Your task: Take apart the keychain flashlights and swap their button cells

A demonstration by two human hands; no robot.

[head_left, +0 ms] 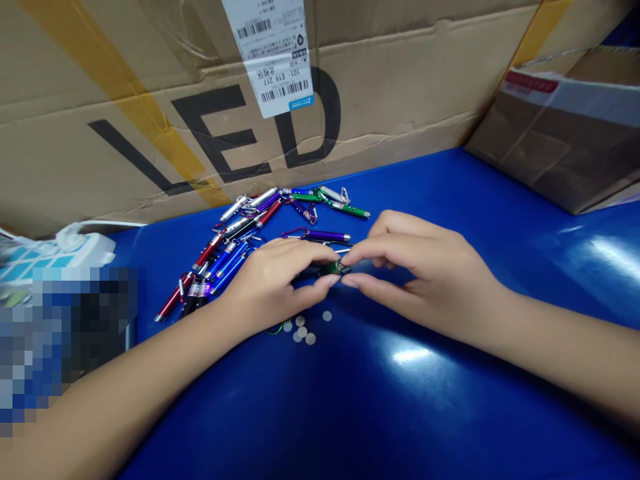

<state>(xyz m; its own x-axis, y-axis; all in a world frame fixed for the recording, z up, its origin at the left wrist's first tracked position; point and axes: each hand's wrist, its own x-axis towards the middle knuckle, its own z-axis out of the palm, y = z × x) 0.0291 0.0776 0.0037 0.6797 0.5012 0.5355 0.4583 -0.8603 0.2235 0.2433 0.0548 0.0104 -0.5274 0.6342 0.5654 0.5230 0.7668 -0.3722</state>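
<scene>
My left hand (280,277) is closed around a dark green keychain penlight (329,269), its end pointing right between thumb and forefinger. The thumb and fingertips of my right hand (420,257) pinch at that same end; whether a small part sits between them is hidden. Most of the penlight's body is covered by my left fingers. Just below my hands, several small round pale discs (303,331) lie on the blue table (320,413). A thin green ring (275,329) shows beside them, partly under my left hand.
Behind my hands lie several keychain penlights (230,257) in red, blue, purple, green, silver and black, some with carabiner clips. A large cardboard box (390,87) closes off the back. Another carton (565,127) stands at right, a white power strip (85,253) at left.
</scene>
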